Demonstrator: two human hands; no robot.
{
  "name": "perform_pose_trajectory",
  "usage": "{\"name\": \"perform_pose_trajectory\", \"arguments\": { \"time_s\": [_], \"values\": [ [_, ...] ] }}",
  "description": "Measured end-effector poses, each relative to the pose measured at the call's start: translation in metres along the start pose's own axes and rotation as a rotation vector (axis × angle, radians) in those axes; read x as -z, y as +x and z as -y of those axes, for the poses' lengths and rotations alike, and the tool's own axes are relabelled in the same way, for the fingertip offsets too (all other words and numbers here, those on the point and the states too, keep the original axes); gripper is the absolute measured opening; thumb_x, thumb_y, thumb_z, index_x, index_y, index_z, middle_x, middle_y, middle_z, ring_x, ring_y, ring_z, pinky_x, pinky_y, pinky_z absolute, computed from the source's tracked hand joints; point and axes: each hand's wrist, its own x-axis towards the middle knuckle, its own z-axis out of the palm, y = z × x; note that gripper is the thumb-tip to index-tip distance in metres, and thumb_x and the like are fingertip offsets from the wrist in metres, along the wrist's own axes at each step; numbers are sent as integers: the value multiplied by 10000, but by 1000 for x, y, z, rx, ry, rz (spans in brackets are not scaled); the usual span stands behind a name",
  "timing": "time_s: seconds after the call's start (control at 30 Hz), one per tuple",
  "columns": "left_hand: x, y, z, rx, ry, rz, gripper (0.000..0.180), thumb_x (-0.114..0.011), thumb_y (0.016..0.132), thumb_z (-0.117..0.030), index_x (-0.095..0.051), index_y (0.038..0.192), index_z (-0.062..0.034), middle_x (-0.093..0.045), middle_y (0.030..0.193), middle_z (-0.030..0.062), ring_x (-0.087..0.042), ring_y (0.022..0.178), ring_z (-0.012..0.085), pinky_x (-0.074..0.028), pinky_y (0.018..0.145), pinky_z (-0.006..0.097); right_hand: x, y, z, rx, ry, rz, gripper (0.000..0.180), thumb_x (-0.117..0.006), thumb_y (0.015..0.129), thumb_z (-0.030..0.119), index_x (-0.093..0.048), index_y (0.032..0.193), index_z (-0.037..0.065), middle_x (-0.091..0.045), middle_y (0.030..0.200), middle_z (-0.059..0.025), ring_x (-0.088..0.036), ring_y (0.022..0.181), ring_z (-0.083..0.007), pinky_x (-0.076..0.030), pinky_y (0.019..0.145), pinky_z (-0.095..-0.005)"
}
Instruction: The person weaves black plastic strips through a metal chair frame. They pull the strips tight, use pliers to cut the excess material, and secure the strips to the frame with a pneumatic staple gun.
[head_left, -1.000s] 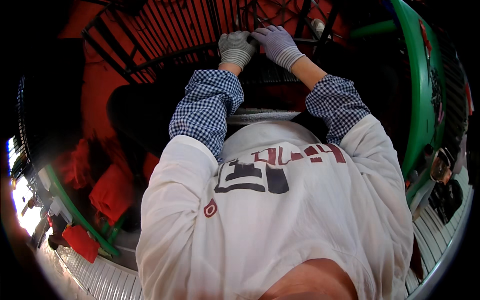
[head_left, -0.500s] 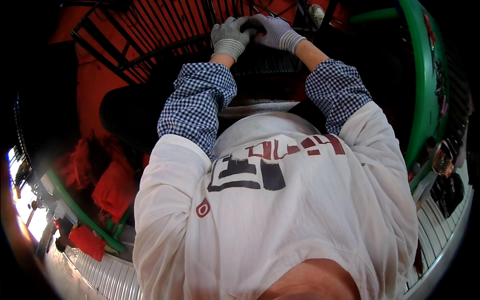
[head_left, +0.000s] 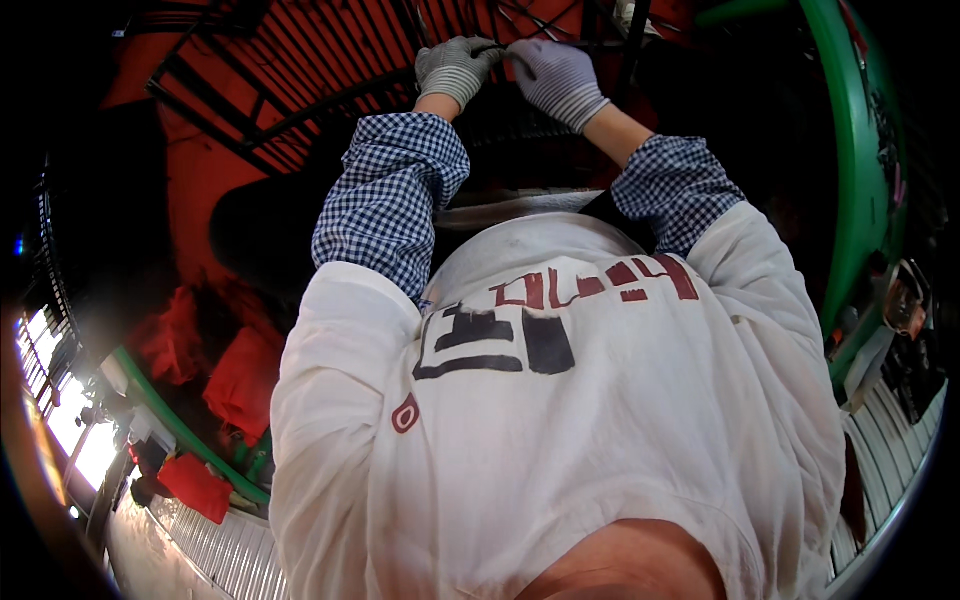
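My left hand (head_left: 452, 72), in a grey knit glove with a striped cuff, is at the black metal rack (head_left: 330, 102). Its fingers are bent together and point to the right. My right hand (head_left: 558, 82), in a paler glove with the same kind of cuff, lies just beside it with fingers curled toward the left one. A small gap separates the fingertips. Whatever the fingers pinch there is too small and dark to name. Blue checked sleeve covers reach over both forearms.
Red floor (head_left: 185, 190) shows beneath the rack's bars. A green curved frame (head_left: 850, 170) stands to the right, with small items along it. Red cloths (head_left: 240, 385) hang at the lower left by another green rail (head_left: 180, 425). Slatted pale surfaces (head_left: 225, 550) lie low at both sides.
My hands have drawn slightly apart at the fingertips, and the right hand is a little lower. The whole view has shifted slightly.
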Motion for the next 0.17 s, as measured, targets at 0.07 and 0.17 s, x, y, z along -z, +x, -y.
{"name": "perform_pose_trajectory", "arguments": {
  "time_s": [0.07,0.17],
  "values": [
    [-2,2,1,7,4,13,414,-485,979,-570,-676,1261,-336,-692,1235,-1,-639,1142,265,-241,1201,523,-10,-10,15,-45,-33,51,201,-583,945,239,-634,1105,129,-707,901,-89,-695,779,-290,-560,708,-423],
    [3,0,-1,74,-2,92,480,-494,957,-618,-666,1285,-312,-693,1237,-6,-637,1153,262,-246,1206,510,-26,-9,28,-472,-23,443,313,-550,992,283,-606,1273,157,-615,1233,-225,-672,1069,-293,-533,949,-410]
  ]
}}
